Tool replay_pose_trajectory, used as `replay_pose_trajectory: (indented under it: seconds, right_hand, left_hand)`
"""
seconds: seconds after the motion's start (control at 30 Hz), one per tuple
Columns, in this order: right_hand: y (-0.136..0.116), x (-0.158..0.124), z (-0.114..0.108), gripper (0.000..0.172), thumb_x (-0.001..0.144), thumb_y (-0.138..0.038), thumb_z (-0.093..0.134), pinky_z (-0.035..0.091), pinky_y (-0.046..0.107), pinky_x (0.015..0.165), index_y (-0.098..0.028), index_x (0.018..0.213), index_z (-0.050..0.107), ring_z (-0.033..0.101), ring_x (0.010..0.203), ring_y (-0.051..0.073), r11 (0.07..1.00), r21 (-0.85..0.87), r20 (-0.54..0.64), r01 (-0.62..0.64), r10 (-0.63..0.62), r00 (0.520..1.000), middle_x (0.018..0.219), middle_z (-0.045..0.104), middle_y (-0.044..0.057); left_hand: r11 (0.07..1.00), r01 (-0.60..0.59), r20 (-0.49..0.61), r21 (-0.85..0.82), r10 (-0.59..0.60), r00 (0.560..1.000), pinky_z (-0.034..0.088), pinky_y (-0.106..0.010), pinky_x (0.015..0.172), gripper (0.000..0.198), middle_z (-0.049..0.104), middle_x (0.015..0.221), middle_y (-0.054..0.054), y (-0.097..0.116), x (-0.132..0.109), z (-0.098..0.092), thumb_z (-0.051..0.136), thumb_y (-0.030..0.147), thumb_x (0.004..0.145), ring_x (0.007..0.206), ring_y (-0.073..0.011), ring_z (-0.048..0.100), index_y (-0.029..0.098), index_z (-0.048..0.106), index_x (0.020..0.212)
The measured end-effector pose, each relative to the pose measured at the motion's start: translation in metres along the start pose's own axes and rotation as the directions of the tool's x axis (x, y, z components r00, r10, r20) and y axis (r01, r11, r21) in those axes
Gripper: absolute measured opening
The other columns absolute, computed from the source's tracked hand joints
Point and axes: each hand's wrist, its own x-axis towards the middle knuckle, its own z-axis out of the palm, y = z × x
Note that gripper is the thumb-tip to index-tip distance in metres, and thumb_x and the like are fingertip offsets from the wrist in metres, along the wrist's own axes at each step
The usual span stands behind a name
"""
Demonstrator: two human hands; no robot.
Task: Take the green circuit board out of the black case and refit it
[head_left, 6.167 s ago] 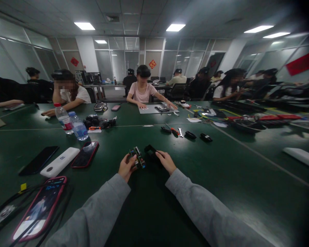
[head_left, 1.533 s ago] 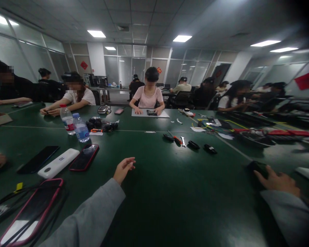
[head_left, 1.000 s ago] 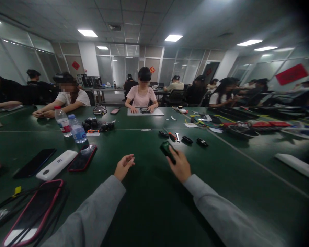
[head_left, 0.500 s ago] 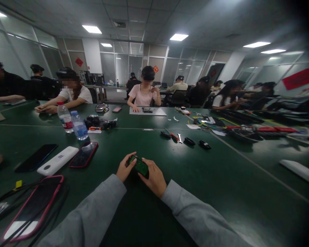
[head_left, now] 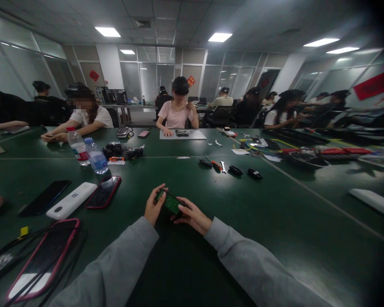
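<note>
A small green circuit board (head_left: 170, 204) is held up between my two hands, tilted toward me above the dark green table. My left hand (head_left: 154, 205) grips its left end, thumb across the face. On the right end, my right hand (head_left: 191, 214) pinches the board with the thumb on top and the fingers underneath. The board's underside is hidden. Beyond my hands lie a screwdriver (head_left: 216, 165), a small wrench (head_left: 223, 167) and black objects (head_left: 235, 170) whose kind I cannot make out.
On the left lie a red-edged phone (head_left: 104, 192), a white power bank (head_left: 72, 200), a dark phone (head_left: 45, 197) and a pink-cased phone (head_left: 45, 260) under cables. Two bottles (head_left: 97, 157) stand behind them. A person in pink (head_left: 177, 113) sits opposite. Wires and tools (head_left: 307, 157) lie at the far right.
My right hand has shifted its grip: the thumb now rests on the board's right end with the fingers below it. More of the board's green face shows. The view has shifted slightly.
</note>
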Motion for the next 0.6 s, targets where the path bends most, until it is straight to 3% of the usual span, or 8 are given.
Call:
replay_pose_trajectory:
  seconds: [0.13,0.23,0.33,0.43,0.5,0.6]
  right_hand:
    - [0.005,0.004,-0.004,0.053,0.075,-0.036,0.062,0.053,0.039,0.076,-0.023,0.121,0.040,0.062,0.086,0.018,0.994,-0.078,-0.089,0.075,-0.081,0.993,0.115,0.050,0.008]
    - [0.007,0.005,-0.002,0.052,0.073,-0.031,0.064,0.047,0.039,0.089,-0.024,0.120,0.044,0.054,0.103,0.020,0.917,-0.317,-0.119,0.243,-0.293,0.949,0.116,0.051,0.006]
    - [0.004,0.002,0.001,0.051,0.075,-0.024,0.060,0.036,0.040,0.101,-0.023,0.123,0.043,0.047,0.113,0.020,0.692,-0.617,-0.076,0.376,-0.527,0.846,0.120,0.049,0.006]
    - [0.003,-0.002,0.005,0.054,0.076,-0.016,0.055,0.033,0.041,0.104,-0.023,0.127,0.040,0.041,0.118,0.021,0.426,-0.811,0.039,0.401,-0.645,0.763,0.124,0.044,0.008]
    - [0.004,-0.004,0.006,0.057,0.075,-0.013,0.053,0.032,0.042,0.104,-0.024,0.129,0.038,0.037,0.121,0.022,0.301,-0.864,0.125,0.404,-0.649,0.750,0.127,0.039,0.009]
    - [0.006,-0.004,0.006,0.058,0.076,-0.013,0.052,0.032,0.043,0.104,-0.025,0.131,0.035,0.034,0.123,0.022,0.233,-0.886,0.174,0.401,-0.634,0.754,0.130,0.034,0.010]
  left_hand:
    - [1.000,0.005,-0.011,-0.021,-0.005,1.000,0.040,-0.032,0.092,0.051,0.057,0.117,-0.010,-0.002,0.003,0.000,0.063,0.037,0.073,0.108,-0.0205,0.052,0.021,0.049,0.120]
    - [0.985,0.130,-0.073,-0.118,-0.139,0.988,0.042,-0.032,0.090,0.058,0.053,0.121,-0.010,-0.006,0.006,0.000,0.067,0.037,0.069,0.107,-0.0205,0.054,0.023,0.045,0.121]
    - [0.889,0.349,-0.009,-0.296,-0.368,0.930,0.048,-0.034,0.079,0.055,0.057,0.114,-0.010,-0.010,0.003,0.003,0.063,0.045,0.071,0.091,-0.0195,0.061,0.024,0.045,0.119]
    - [0.774,0.482,0.165,-0.410,-0.457,0.874,0.051,-0.033,0.072,0.047,0.062,0.101,-0.011,-0.011,-0.003,0.007,0.060,0.047,0.072,0.082,-0.0190,0.063,0.018,0.053,0.108]
    - [0.743,0.500,0.198,-0.444,-0.463,0.864,0.051,-0.032,0.070,0.043,0.063,0.096,-0.010,-0.011,-0.006,0.009,0.063,0.044,0.072,0.080,-0.0182,0.063,0.016,0.055,0.104]
    - [0.737,0.491,0.158,-0.466,-0.477,0.865,0.051,-0.029,0.066,0.042,0.064,0.093,-0.008,-0.010,-0.007,0.008,0.067,0.039,0.069,0.076,-0.0163,0.062,0.016,0.056,0.103]
